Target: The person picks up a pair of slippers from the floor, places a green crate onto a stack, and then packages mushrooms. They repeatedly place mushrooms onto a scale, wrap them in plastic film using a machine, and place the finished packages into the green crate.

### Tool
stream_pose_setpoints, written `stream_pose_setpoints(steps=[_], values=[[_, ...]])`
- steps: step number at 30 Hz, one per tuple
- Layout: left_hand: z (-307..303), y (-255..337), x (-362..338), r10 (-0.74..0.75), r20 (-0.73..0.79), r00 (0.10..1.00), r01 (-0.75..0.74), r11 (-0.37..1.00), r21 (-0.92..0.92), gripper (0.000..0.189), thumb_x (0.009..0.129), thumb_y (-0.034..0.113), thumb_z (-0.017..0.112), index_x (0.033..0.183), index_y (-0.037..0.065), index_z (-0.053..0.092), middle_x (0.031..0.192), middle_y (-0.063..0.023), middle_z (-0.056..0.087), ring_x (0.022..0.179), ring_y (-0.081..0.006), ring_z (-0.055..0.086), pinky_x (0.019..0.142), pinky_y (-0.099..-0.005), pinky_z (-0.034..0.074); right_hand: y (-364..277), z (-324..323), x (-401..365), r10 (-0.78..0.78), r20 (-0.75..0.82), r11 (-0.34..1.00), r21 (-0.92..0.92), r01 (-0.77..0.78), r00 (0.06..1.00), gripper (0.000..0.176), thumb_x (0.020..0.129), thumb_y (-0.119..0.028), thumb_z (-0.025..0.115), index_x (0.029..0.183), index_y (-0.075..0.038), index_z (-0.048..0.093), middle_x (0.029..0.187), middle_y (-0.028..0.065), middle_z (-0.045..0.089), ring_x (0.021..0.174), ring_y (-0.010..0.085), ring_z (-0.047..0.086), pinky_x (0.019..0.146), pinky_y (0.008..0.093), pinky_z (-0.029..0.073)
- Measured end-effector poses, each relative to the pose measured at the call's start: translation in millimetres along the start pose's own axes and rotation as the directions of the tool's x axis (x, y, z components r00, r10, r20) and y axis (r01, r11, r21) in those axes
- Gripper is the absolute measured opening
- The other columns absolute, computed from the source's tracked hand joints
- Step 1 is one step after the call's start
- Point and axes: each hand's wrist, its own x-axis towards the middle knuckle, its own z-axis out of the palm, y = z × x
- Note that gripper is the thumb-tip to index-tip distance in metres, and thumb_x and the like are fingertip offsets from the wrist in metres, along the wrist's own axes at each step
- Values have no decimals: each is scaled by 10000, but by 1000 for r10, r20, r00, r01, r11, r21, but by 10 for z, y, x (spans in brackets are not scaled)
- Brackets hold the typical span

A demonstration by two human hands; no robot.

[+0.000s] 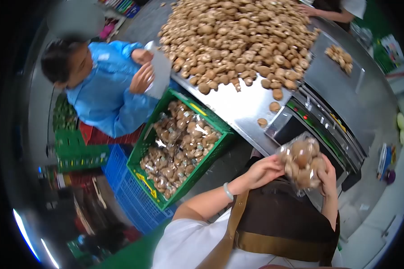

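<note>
steel table (238, 110) runs across the room, heaped at its far end with a big pile of loose mushrooms (238, 40), and a packing machine (288, 128) stands at its near edge. the person in the brown apron holds a clear bag of mushrooms (303, 163) up in front of the chest, just over the machine's corner. the left hand (265, 171) has its fingers closed on the bag's upper left side, and the right hand (328, 180) is cupped tight round its right side. the bag sits squarely between them, roundish and a little taller than wide. i can't make out where its neck is. the green crate (204, 167), already full of such bags, lies low and to the left, on the left hand's side, with a blue crate (130, 193) beyond it. a co-worker in a blue jacket (103, 94) crouches there, fingering a pale sheet (159, 74).
</note>
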Motion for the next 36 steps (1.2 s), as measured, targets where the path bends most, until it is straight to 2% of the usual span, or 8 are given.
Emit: stream_pose_setpoints(steps=[9, 14, 21, 26, 27, 30, 33, 36], values=[[-872, 916, -1680, 769, -550, 326, -645, 607, 465, 551, 896, 207, 725, 1348, 93, 430, 1303, -75, 547, 1182, -213, 565, 990, -400, 501, -191, 2236, 743, -85, 815, 541, -445, 714, 573, 588, 916, -252, 667, 1421, -58, 436, 1407, 174, 495, 1311, 346, 478, 1045, 413, 423], [-1749, 1192, -2543, 674, -739, 4, -378, 685, 623, 584, 881, 222, 762, 1335, 57, 435, 1218, -106, 594, 1074, -211, 621, 906, -363, 544, 93, 2169, 848, 34, 747, 660, -516, 547, 664, 405, 908, -213, 677, 1260, -52, 561, 1142, 125, 650, 934, 275, 669, 816, 385, 533], [-2676, 1162, -2222, 671, -741, -7, -146, 733, 665, 845, 850, 307, 787, 1449, -62, 321, 1385, -187, 498, 1257, -279, 512, 1085, -372, 398, 188, 1931, 856, 145, 768, 523, -594, 611, 624, 327, 906, -241, 669, 1174, -59, 626, 1097, 129, 670, 946, 295, 670, 822, 410, 529], [-2140, 1469, -2237, 677, -725, 126, 922, 191, 338, 629, 975, 547, 476, 1089, -36, 682, 1166, -299, 631, 1128, -454, 557, 993, -495, 412, 273, 1669, 863, 21, 791, 456, -552, 698, 611, 297, 919, -273, 638, 1142, -78, 617, 1058, 125, 668, 989, 315, 649, 840, 430, 516], [-2188, 1309, -2278, 917, -311, 252, 901, -105, 421, 638, 971, 578, 450, 1013, -9, 698, 1044, -265, 671, 973, -432, 624, 877, -506, 475, 229, 1580, 866, 24, 786, 445, -562, 697, 618, 291, 921, -278, 633, 1133, -80, 614, 1047, 124, 667, 992, 318, 645, 840, 434, 514], [-1488, 1561, -1881, 863, -475, 172, 984, -170, 48, 589, 942, 602, 488, 876, 64, 718, 912, -193, 698, 862, -366, 685, 726, -462, 543, 135, 1266, 884, 69, 761, 312, -631, 710, 646, 286, 917, -283, 635, 1113, -77, 602, 999, 130, 655, 971, 330, 641, 825, 444, 513], [-743, 1735, -972, 773, 117, 623, 617, -578, 534, 225, 913, 198, 682, 790, 11, 656, 715, -156, 608, 636, -358, 587, 583, -428, 472, -53, 914, 881, 25, 656, 320, -721, 615, 755, 293, 930, -282, 624, 1142, -80, 614, 1021, 118, 658, 989, 313, 638, 846, 430, 515], [-275, 1803, 360, 663, 301, 686, 176, -552, 815, 86, 885, 78, 673, 853, 2, 649, 780, -131, 616, 695, -281, 599, 642, -362, 472, -322, 516, 917, -74, 573, 362, -747, 557, 816, 299, 938, -280, 621, 1153, -73, 630, 1056, 107, 669, 1010, 299, 639, 865, 415, 520]])
